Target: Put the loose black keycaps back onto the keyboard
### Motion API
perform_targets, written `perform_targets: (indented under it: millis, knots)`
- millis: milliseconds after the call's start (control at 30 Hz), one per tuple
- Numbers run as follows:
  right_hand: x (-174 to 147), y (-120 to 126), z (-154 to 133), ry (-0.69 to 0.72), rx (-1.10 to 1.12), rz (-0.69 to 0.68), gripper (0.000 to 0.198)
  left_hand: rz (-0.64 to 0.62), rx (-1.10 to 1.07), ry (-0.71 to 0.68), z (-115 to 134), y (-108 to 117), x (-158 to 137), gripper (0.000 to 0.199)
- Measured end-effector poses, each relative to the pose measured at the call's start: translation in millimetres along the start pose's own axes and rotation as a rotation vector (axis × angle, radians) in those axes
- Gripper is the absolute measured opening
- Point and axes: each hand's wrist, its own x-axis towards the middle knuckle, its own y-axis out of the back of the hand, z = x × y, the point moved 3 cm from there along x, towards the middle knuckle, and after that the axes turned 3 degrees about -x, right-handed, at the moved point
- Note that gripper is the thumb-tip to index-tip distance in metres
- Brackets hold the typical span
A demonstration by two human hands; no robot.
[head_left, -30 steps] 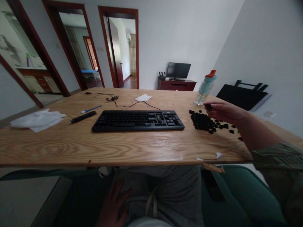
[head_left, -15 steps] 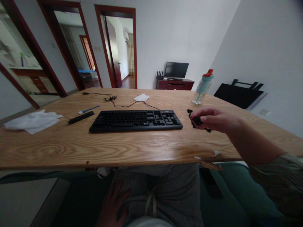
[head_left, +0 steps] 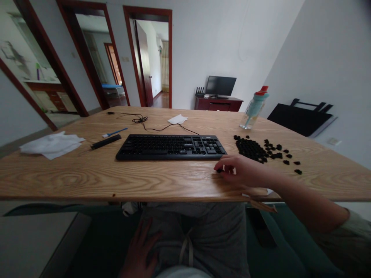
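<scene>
My right hand (head_left: 236, 169) is at the table's surface, just in front of the keyboard's right end. Its thumb and fingers pinch a small black keycap (head_left: 219, 170). The black keyboard (head_left: 171, 157) lies flat in the middle of the table, its cable (head_left: 162, 129) trailing off behind it. To the right of the keyboard lies a dense pile of black keycaps (head_left: 249, 148), with several more scattered further right. My left hand (head_left: 142, 247) rests with fingers spread on my grey trousers, below the table edge.
A water bottle (head_left: 252, 110) stands behind the keycaps. White tissues (head_left: 53, 144), a blue brush (head_left: 116, 132) and a long black bar (head_left: 106, 141) lie on the left. Another tissue (head_left: 177, 119) lies behind the keyboard. A torn strip (head_left: 261, 202) sticks out at the front edge.
My right hand has moved left and toward me, from over the keycap pile to in front of the keyboard, carrying the keycap. The pile now shows. My left hand stays put.
</scene>
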Motion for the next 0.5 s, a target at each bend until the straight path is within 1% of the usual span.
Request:
perform_targets:
  millis: [67, 100, 133, 167, 200, 233, 267, 300, 333, 367, 400, 433, 500]
  knots:
    - [12.1, 0.8, -11.2, 0.033, -0.006, -0.014, 0.026, -0.115, -0.001, 0.02, 11.1, 26.6, 17.7, 0.055]
    - [19.2, 0.8, -17.0, 0.048, -0.021, -0.025, 0.025, -0.206, -0.041, -0.023, 19.6, 45.4, 29.5, 0.05]
    - [26.5, 0.5, -22.3, 0.059, -0.036, -0.037, 0.026, -0.322, -0.11, -0.104, 30.2, 67.2, 42.2, 0.045]
    - [33.8, 0.2, -26.8, 0.064, -0.047, -0.047, 0.028, -0.383, -0.174, -0.152, 40.1, 93.0, 56.2, 0.04]
    - [40.6, -0.2, -30.2, 0.069, -0.043, -0.06, 0.033, -0.377, -0.208, -0.167, 49.0, 121.2, 71.4, 0.038]
    - [46.8, -0.5, -32.4, 0.077, -0.021, -0.077, 0.039, -0.34, -0.218, -0.193, 57.8, 149.4, 87.0, 0.038]
    - [52.1, -0.3, -33.3, 0.088, 0.017, -0.092, 0.046, -0.276, -0.215, -0.221, 66.3, 176.1, 102.7, 0.037]
    - [56.4, 0.2, -32.7, 0.101, 0.064, -0.108, 0.051, -0.229, -0.209, -0.268, 74.7, 199.0, 117.9, 0.035]
    - [59.6, 1.2, -30.9, 0.114, 0.11, -0.126, 0.054, -0.21, -0.198, -0.315, 82.8, 217.0, 132.9, 0.035]
    - [61.8, 2.5, -27.8, 0.125, 0.144, -0.146, 0.054, -0.191, -0.185, -0.369, 90.5, 230.6, 148.2, 0.035]
    - [63.1, 4.2, -23.6, 0.128, 0.16, -0.16, 0.051, -0.195, -0.172, -0.421, 97.8, 239.1, 163.9, 0.034]
    - [63.7, 6.0, -18.7, 0.125, 0.16, -0.167, 0.047, -0.209, -0.161, -0.483, 105.1, 243.2, 180.0, 0.033]
    - [63.3, 8.7, -9.1, 0.115, 0.131, -0.182, 0.039, -0.267, -0.116, -0.567, 118.2, 240.3, 213.2, 0.031]
